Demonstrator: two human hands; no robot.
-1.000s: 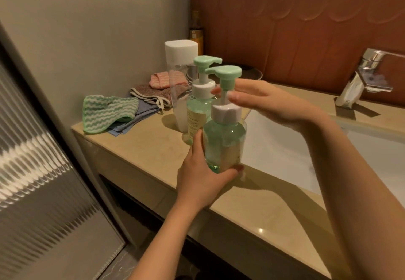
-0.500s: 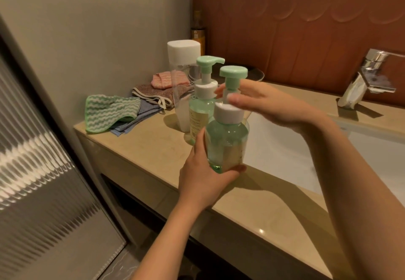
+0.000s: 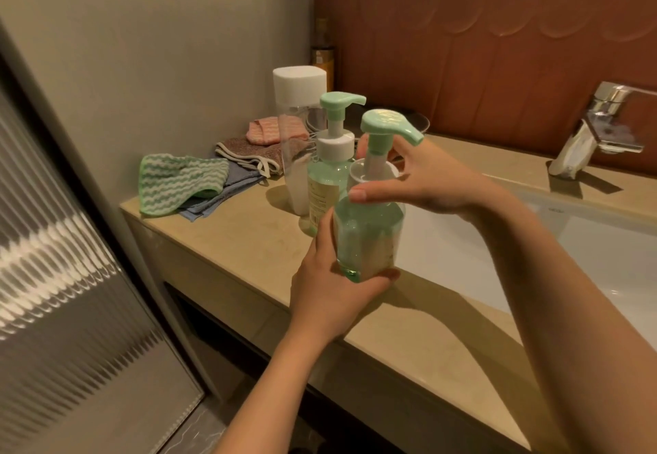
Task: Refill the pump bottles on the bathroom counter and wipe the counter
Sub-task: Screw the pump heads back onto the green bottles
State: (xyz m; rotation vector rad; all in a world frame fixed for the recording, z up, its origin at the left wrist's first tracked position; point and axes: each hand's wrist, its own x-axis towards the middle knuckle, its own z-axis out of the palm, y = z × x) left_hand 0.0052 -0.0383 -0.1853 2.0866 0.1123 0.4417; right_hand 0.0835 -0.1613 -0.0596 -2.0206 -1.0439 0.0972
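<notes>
Near pump bottle point(image 3: 369, 236), green liquid inside, is held over the front of the worktop point(image 3: 249, 240) beside the sink point(image 3: 462, 251), long axis close to upright, green nozzle pointing right toward the tap point(image 3: 597, 126). Left hand point(image 3: 327, 297) fingers curl round its lower body, partly hiding the base. Right hand point(image 3: 426, 183) thumb and fingers pinch the white collar, covering the joint, so its seating cannot be judged. Second pump bottle point(image 3: 329, 176) stands just behind.
</notes>
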